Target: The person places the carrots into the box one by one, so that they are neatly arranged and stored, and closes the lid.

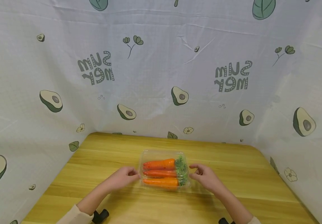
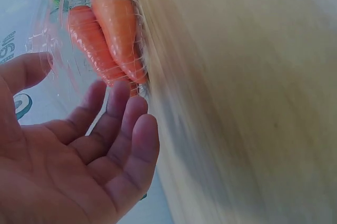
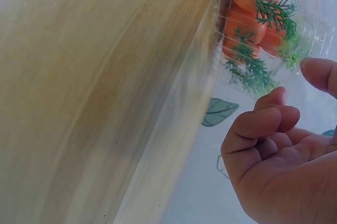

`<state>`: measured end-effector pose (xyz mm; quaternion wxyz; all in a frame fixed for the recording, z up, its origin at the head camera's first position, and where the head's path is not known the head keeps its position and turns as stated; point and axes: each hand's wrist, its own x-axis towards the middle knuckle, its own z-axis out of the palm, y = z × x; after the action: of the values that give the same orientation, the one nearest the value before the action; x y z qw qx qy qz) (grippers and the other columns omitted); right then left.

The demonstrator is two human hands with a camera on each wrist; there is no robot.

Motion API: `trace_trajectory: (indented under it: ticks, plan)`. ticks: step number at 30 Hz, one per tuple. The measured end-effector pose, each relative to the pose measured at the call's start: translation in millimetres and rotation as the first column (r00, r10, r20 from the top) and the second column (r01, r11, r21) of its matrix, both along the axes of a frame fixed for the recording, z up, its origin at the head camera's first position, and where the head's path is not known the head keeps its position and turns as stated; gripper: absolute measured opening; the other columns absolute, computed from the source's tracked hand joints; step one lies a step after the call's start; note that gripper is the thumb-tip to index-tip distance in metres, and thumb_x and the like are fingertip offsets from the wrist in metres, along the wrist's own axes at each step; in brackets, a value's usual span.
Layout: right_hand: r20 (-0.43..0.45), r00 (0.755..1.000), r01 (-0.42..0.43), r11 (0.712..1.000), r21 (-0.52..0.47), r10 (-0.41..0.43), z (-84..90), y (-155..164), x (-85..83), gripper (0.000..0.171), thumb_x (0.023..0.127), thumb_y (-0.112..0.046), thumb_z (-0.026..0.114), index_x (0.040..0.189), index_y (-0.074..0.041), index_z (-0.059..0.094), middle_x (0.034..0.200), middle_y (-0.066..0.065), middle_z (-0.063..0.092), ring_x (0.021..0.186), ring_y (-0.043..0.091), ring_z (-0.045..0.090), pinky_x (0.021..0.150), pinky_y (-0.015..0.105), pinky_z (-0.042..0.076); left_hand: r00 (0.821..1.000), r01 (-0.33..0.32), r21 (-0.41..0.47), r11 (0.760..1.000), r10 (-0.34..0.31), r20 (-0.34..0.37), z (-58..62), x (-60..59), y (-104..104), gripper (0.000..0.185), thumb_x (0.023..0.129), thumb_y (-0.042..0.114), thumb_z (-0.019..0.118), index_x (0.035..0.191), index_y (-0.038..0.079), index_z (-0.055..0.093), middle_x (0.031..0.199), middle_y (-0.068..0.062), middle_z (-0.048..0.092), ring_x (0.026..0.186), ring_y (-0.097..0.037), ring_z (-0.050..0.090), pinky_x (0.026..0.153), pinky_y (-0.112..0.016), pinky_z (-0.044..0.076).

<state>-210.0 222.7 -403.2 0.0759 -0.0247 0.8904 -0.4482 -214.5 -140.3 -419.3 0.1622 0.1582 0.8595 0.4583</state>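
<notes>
Clear plastic box [image 1: 164,169] mid-table [image 1: 234,161], its walls hard to trace. Three carrots [image 1: 159,164] inside, leafy tops to the right. Left hand [image 1: 123,177] at the box's left end, fingers loosely spread, contact unclear. Right hand [image 1: 204,176] at the right end, fingers curled; grip can't be confirmed. Both wrist views blurred.

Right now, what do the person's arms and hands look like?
Both hands are bare, with no gloves or rings showing. The left hand comes from a cream sleeve pushed up the forearm. The right hand has a cream cuff too. Small black devices sit under the wrists.
</notes>
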Motion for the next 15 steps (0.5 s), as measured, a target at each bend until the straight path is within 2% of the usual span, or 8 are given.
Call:
trace_trajectory:
  ticks: [3,4,6,9,12,15]
  plan:
    - [0.033,0.999,-0.020,1.000,-0.007,0.021,0.5,1.6,0.4,0.041,0.094,-0.022,0.070,0.130,-0.004,0.064,0.085,0.010,0.060,0.058,0.015,0.039,0.053,0.031,0.037,0.998,0.033,0.033,0.999,-0.035,0.043,0.5,0.9,-0.8,0.041,0.103,0.037,0.058,0.090,0.000,0.067,0.072,-0.001,0.053,0.060,-0.014,0.036,0.056,-0.030,0.034]
    - [0.047,0.998,-0.034,0.999,-0.014,0.034,0.4,2.5,0.3,0.041,0.094,-0.024,0.070,0.129,-0.004,0.064,0.086,0.011,0.061,0.055,0.015,0.037,0.051,0.031,0.037,0.998,0.042,0.043,0.998,-0.044,0.054,0.4,1.1,-1.1,0.043,0.104,0.037,0.057,0.088,-0.002,0.067,0.070,-0.001,0.051,0.059,-0.014,0.037,0.056,-0.030,0.034]
    - [0.084,0.995,-0.058,0.998,-0.032,0.060,0.4,4.5,0.7,0.041,0.095,-0.027,0.068,0.129,-0.004,0.065,0.087,0.013,0.062,0.051,0.013,0.033,0.049,0.031,0.037,0.996,0.058,0.063,0.996,-0.062,0.066,0.2,1.6,-1.4,0.044,0.104,0.036,0.056,0.086,-0.003,0.068,0.070,-0.002,0.054,0.061,-0.014,0.043,0.058,-0.030,0.038]
    - [0.125,0.987,-0.096,0.993,-0.064,0.103,0.1,7.6,1.3,0.040,0.097,-0.028,0.065,0.126,-0.001,0.066,0.090,0.010,0.062,0.050,0.013,0.033,0.050,0.031,0.036,0.995,0.062,0.074,0.995,-0.068,0.073,0.0,2.5,-0.7,0.041,0.105,0.033,0.055,0.088,-0.002,0.070,0.078,-0.003,0.062,0.075,-0.015,0.057,0.068,-0.034,0.048]
    - [0.162,0.976,-0.131,0.988,-0.087,0.143,-0.5,9.3,0.3,0.032,0.098,-0.029,0.062,0.107,0.002,0.069,0.074,0.003,0.055,0.051,0.013,0.033,0.052,0.030,0.035,0.994,0.043,0.090,0.995,-0.052,0.095,-0.3,3.3,1.4,0.038,0.104,0.030,0.056,0.090,-0.002,0.071,0.083,-0.005,0.066,0.081,-0.018,0.063,0.073,-0.036,0.051]
    - [0.195,0.964,-0.160,0.981,-0.112,0.179,-1.4,10.3,-0.9,0.031,0.097,-0.028,0.062,0.082,-0.002,0.064,0.057,-0.003,0.041,0.049,0.013,0.033,0.051,0.029,0.034,0.992,0.011,0.110,0.994,-0.025,0.126,-0.5,3.9,4.5,0.037,0.104,0.027,0.057,0.089,-0.003,0.071,0.080,-0.005,0.066,0.077,-0.016,0.061,0.070,-0.034,0.051]
